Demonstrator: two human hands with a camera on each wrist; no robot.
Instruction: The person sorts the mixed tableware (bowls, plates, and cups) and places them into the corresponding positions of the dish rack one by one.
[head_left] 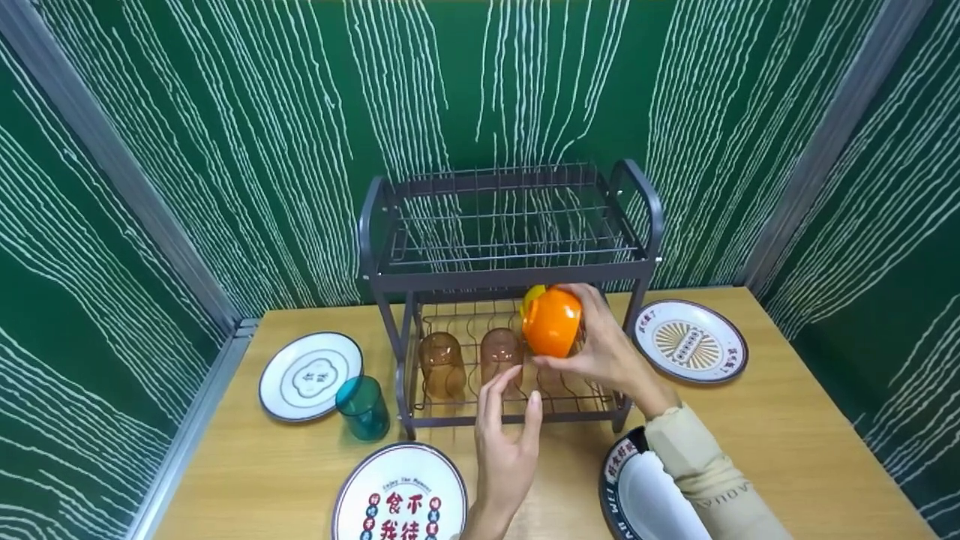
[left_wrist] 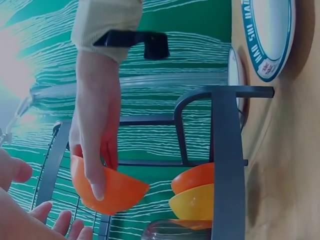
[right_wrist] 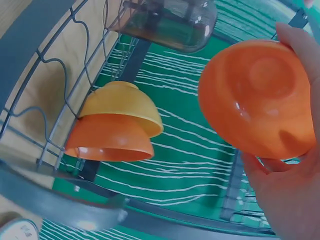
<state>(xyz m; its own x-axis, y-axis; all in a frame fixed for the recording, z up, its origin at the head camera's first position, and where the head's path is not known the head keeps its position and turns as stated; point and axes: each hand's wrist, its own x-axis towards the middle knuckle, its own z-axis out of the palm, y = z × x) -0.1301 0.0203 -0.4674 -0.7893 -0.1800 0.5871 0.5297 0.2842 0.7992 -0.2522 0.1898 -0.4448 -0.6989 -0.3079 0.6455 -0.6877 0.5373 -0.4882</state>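
My right hand (head_left: 607, 349) grips an orange bowl (head_left: 555, 324) by its rim, in front of the dish rack's (head_left: 517, 279) right half. The bowl is tipped, and its base faces the camera in the right wrist view. Behind it, a yellow bowl (right_wrist: 122, 102) and another orange bowl (right_wrist: 107, 135) stand nested on the lower tier. My left hand (head_left: 504, 457) is raised before the rack, fingers spread, holding nothing. Two tinted glasses, one amber (head_left: 442, 366) and one pinkish (head_left: 501, 356), stand upside down on the lower tier, left of the bowls.
A teal glass (head_left: 364, 409) stands beside a white plate (head_left: 296, 382) on the left. Another plate (head_left: 405, 487) with red characters lies in front, a dark-rimmed dish (head_left: 637, 495) under the right forearm, and a patterned plate (head_left: 694, 341) right of the rack. Green walls enclose the table.
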